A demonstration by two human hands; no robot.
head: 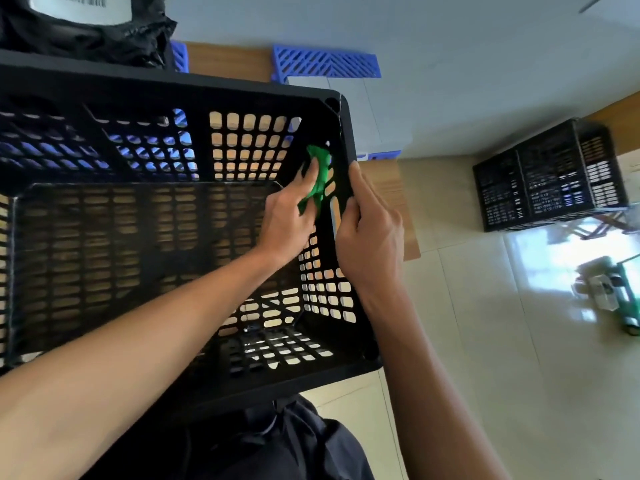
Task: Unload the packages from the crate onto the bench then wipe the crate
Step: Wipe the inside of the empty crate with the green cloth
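A large black perforated crate (194, 88) fills the left and middle of the view, and nothing lies inside it. My left hand (287, 216) reaches into the crate and presses a green cloth (320, 174) against the inside of the right wall, near the far right corner. My right hand (370, 233) grips the rim of that right wall from outside, thumb inside. A black bagged package (93, 32) with a white label lies beyond the crate at the top left.
The crate rests on a wooden bench (228, 60). Blue slatted crates (325, 64) stand behind it. A second black crate (550, 178) sits on the tiled floor at the right. A green trolley (620, 292) is at the far right.
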